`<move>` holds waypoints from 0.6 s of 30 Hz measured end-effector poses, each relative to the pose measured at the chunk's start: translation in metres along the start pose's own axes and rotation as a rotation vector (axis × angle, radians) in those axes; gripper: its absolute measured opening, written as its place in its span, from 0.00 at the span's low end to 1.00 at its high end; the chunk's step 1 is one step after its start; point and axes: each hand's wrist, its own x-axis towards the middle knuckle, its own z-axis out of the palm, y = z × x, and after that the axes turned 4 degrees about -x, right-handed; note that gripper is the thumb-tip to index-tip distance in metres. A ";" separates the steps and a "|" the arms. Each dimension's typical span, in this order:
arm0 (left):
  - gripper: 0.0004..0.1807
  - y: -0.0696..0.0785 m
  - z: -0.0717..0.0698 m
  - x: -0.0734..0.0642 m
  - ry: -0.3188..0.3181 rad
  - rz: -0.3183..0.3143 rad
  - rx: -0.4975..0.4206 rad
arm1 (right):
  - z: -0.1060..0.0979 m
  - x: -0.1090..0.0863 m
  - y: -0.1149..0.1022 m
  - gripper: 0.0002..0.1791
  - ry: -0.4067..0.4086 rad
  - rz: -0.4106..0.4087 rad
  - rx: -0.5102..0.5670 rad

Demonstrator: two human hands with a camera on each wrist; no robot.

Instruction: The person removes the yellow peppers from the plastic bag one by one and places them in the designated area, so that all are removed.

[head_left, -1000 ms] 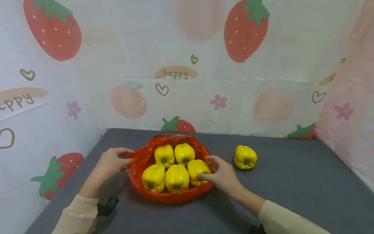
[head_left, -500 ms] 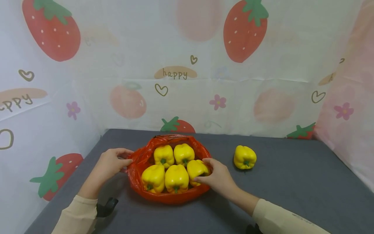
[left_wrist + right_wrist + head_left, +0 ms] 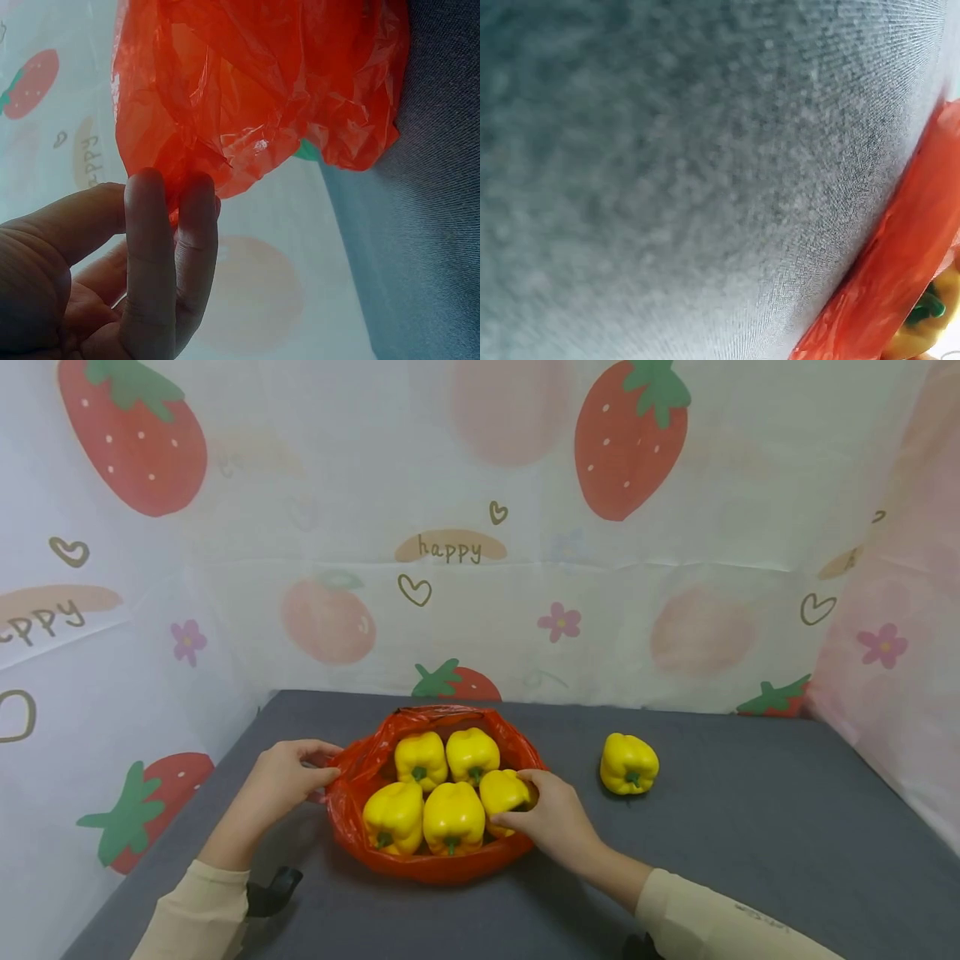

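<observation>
A red plastic bag [image 3: 442,868] sits with its mouth spread wide, holding several yellow bell peppers [image 3: 453,817] in two rows. My left hand [image 3: 288,778] pinches the bag's left rim; in the left wrist view its fingers [image 3: 148,247] and thumb meet on the gathered film. Over the right rim, my right hand [image 3: 562,820] grips the rightmost bell pepper [image 3: 501,793] in the bag, thumb in front and fingers behind. The right wrist view shows mostly tabletop, with the bag's side [image 3: 892,270] and a pepper's green stem [image 3: 928,306] at the lower right.
One more yellow bell pepper [image 3: 628,764] lies on the dark grey tabletop [image 3: 750,827], right of the bag. Behind and on both sides hangs a pale curtain [image 3: 480,635] printed with strawberries and hearts. Dark straps [image 3: 273,893] show at both wrists.
My right hand has moved a little left, farther over the rim and closer around the rightmost pepper. The left hand stays at the bag's rim.
</observation>
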 end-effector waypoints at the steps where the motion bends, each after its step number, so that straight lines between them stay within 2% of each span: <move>1: 0.22 0.000 0.000 0.000 -0.001 0.002 0.000 | 0.000 0.000 0.000 0.38 0.002 -0.002 -0.006; 18: 0.22 0.000 0.000 -0.001 0.004 0.000 0.003 | -0.001 0.000 -0.001 0.35 0.027 -0.001 0.016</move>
